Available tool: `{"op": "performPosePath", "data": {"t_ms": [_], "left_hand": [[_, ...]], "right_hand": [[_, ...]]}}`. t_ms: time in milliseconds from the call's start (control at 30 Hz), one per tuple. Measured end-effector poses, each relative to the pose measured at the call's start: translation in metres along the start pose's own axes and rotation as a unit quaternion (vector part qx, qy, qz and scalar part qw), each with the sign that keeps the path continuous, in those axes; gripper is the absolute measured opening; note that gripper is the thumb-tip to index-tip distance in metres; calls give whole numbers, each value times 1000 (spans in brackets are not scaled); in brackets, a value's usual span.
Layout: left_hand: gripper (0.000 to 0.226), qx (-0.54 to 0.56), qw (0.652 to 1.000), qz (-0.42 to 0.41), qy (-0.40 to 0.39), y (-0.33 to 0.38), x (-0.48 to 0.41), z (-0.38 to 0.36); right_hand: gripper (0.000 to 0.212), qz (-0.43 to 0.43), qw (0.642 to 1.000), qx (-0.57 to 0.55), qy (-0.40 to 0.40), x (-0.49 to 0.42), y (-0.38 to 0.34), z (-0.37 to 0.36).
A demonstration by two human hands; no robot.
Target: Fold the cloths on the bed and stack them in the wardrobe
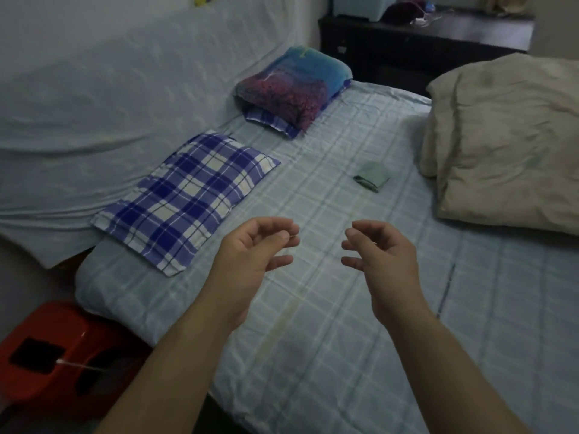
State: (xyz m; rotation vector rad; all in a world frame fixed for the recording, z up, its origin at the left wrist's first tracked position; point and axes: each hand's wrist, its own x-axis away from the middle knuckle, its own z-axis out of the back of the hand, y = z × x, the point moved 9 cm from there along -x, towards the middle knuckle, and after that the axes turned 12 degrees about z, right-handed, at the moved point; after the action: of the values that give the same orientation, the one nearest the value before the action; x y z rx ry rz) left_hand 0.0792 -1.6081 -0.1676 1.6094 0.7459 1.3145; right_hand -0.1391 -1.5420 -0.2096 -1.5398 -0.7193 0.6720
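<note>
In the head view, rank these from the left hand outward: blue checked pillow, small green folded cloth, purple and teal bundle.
1. blue checked pillow, just left of the left hand.
2. small green folded cloth, ahead to the right on the bed.
3. purple and teal bundle, farthest ahead, at the far end.

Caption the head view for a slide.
Left hand and right hand hover loosely curled over the bed; a folded green cloth lies ahead, near a beige quilt.
</note>
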Motion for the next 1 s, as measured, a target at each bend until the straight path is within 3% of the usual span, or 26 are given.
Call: {"op": "performPosePath", "data": {"t_ms": [600,900,1000], "left_hand": [[17,-18,991,83,-102,-67,-312,-113],[18,-21,985,115,-127,-119,-462,-177],[21,-37,981,123,-145,-136,-507,-202]], "right_hand": [[11,-64,986,75,131,-215,165,18],[12,-84,975,126,165,-333,273,38],[22,-81,973,153,153,-376,306,47]]}}
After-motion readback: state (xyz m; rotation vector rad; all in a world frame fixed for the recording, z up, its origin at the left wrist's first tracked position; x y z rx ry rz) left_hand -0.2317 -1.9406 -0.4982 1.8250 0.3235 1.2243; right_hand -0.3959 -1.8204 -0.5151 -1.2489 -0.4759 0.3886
